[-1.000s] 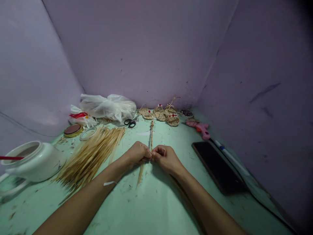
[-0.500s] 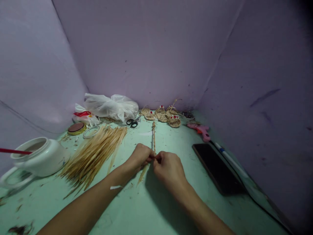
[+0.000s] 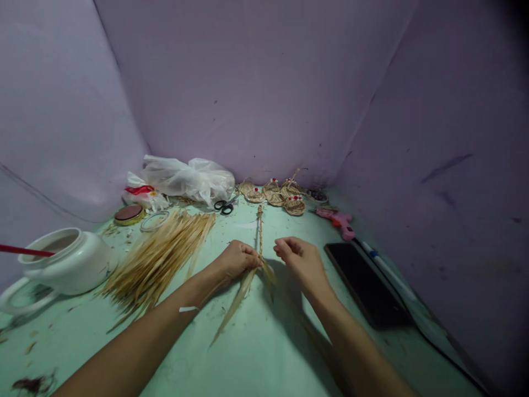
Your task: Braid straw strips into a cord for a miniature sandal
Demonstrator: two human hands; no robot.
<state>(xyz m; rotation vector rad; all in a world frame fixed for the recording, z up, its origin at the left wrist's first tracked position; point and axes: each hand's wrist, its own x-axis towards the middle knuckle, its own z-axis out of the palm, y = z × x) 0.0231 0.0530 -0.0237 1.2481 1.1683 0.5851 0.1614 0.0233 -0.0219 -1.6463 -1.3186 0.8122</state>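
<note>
A thin braid (image 3: pixel 260 229) of straw-coloured fibre runs away from me along the table. My left hand (image 3: pixel 242 258) pinches its near end between thumb and fingers. Loose strands (image 3: pixel 235 311) fan out toward me below that pinch, one of them blurred. To the right of the braid, my right hand (image 3: pixel 300 259) is raised and apart from it, thumb and fingertips pressed together. Whatever those fingers may hold cannot be made out. A bundle of dry fibre strips (image 3: pixel 165 259) lies left of my left hand.
A white pot (image 3: pixel 78 262) with a red stick stands at left. Behind are a plastic bag (image 3: pixel 190 179), scissors (image 3: pixel 224 207) and several beaded woven pieces (image 3: pixel 273 194). A pink glue gun (image 3: pixel 339 219), a phone (image 3: pixel 367 284) and a black cable lie right.
My right hand has left the braid's near end and moved right and slightly upward. Loose strands now show spread below my left hand, which keeps its pinch.
</note>
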